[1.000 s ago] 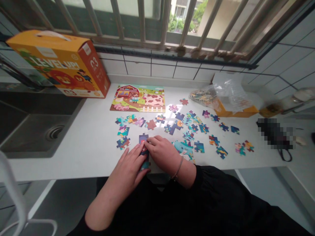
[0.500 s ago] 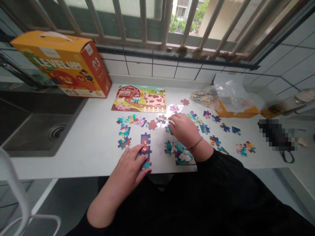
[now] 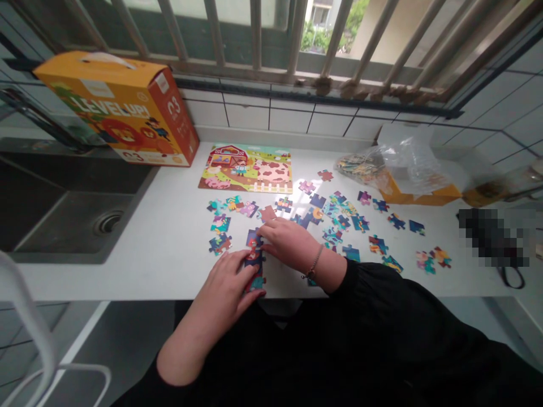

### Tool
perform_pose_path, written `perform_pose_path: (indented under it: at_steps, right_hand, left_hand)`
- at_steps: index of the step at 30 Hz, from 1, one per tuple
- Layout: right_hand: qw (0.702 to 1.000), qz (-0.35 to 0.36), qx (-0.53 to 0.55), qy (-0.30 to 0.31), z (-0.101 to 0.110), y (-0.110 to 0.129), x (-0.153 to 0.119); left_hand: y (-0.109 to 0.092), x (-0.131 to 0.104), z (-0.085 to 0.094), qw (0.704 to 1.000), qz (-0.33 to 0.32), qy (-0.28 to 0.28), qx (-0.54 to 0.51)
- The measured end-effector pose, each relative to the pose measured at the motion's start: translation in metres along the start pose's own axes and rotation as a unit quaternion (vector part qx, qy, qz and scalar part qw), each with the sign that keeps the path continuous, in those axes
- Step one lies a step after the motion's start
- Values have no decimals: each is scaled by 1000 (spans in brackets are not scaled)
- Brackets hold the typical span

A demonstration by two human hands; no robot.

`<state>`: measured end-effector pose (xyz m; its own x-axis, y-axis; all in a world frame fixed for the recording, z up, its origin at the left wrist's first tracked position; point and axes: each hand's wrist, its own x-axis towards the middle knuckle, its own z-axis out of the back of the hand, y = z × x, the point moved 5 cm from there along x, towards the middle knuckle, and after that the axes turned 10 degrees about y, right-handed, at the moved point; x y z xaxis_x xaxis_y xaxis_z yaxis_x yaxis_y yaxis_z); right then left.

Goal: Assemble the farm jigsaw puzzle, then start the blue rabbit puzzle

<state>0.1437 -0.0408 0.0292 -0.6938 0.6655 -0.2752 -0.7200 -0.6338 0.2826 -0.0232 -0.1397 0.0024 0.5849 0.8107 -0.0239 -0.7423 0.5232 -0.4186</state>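
Observation:
A narrow strip of joined puzzle pieces (image 3: 253,242) lies near the front edge of the white counter. My left hand (image 3: 231,280) rests on the strip's left side and lower part, fingers spread. My right hand (image 3: 288,243) touches the strip's upper right side, its fingertips drawn together; whatever they may hold is hidden. Just above my right hand is a brown piece (image 3: 267,213). Loose pieces lie around, such as an orange and blue one (image 3: 283,204) and a teal one (image 3: 333,236). A finished farm puzzle (image 3: 246,169) lies behind them.
An orange box (image 3: 123,113) stands at the back left beside the sink (image 3: 80,226). At the back right are an open orange box (image 3: 419,196) and a plastic bag of pieces (image 3: 360,165). A blurred dark object (image 3: 492,237) lies at the far right.
My right hand has moved left and toward me, from the loose pieces to the top of the strip. My left hand stays on the strip. The view has shifted slightly.

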Motion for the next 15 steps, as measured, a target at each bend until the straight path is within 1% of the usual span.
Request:
perform_pose_path:
  at_steps: [4, 9, 15]
  right_hand:
    - [1000, 1, 13, 5, 4, -3, 1]
    - [1000, 24, 20, -7, 5, -3, 1]
    - [997, 75, 29, -9, 0, 0, 2]
  left_hand:
    - [0, 0, 1, 1000, -1, 10, 3]
    - [1, -1, 2, 1000, -2, -7, -8]
    - [1, -2, -1, 1000, 2, 1, -8]
